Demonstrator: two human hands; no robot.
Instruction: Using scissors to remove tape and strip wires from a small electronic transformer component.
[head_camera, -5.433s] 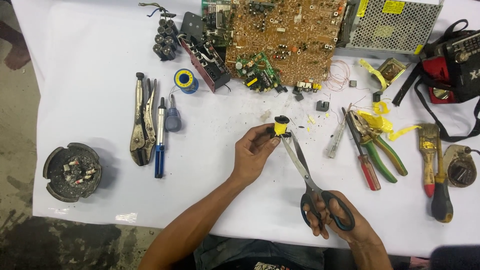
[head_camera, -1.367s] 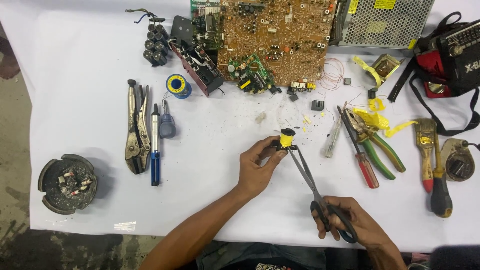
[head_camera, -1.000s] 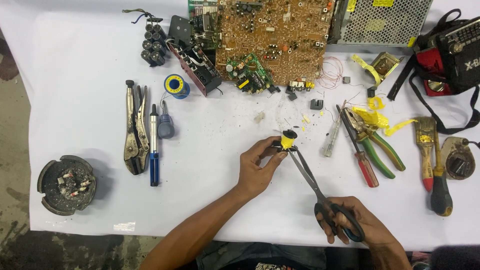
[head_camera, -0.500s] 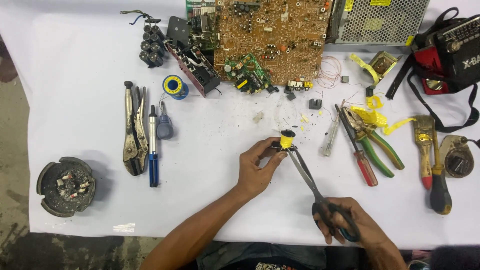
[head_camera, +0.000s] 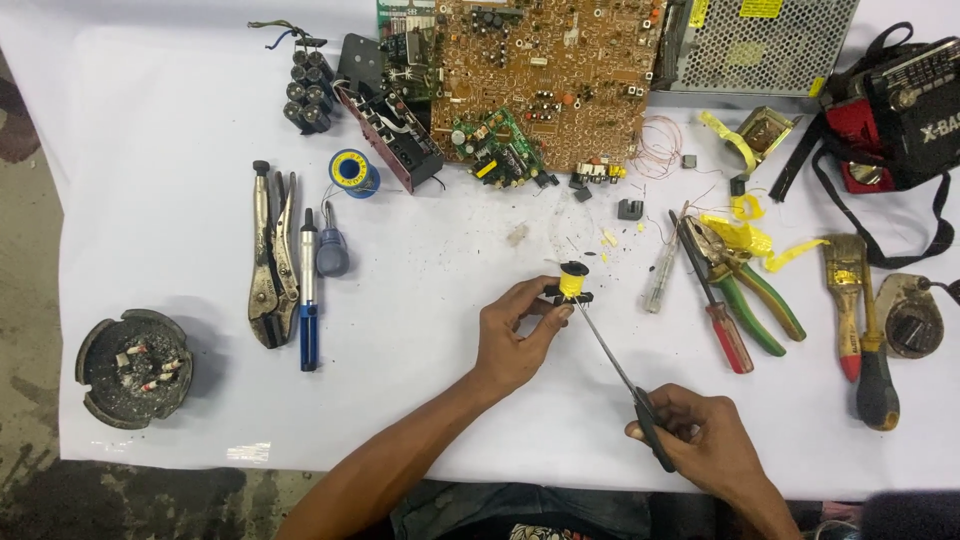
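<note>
My left hand (head_camera: 515, 335) pinches a small black bobbin wrapped in yellow tape (head_camera: 572, 283), holding it just above the white table (head_camera: 150, 130). My right hand (head_camera: 700, 440) grips the black handles of a pair of scissors (head_camera: 612, 360). The closed blades run up and to the left, and their tip touches the bobbin's underside. Small yellow scraps (head_camera: 608, 238) lie on the table just beyond the bobbin.
A brown circuit board (head_camera: 555, 70) and a black module (head_camera: 392, 125) lie at the back, beside a metal mesh box (head_camera: 765, 40). Locking pliers (head_camera: 270, 260) and a blue tool (head_camera: 308, 300) lie left; green pliers (head_camera: 745, 280), a red screwdriver (head_camera: 715, 300), a brush (head_camera: 848, 290) right. An ashtray (head_camera: 135, 365) sits front left.
Over five seconds the scissors' blades came together and my right hand shifted on the handles. In the last second both hands and the bobbin stayed nearly still.
</note>
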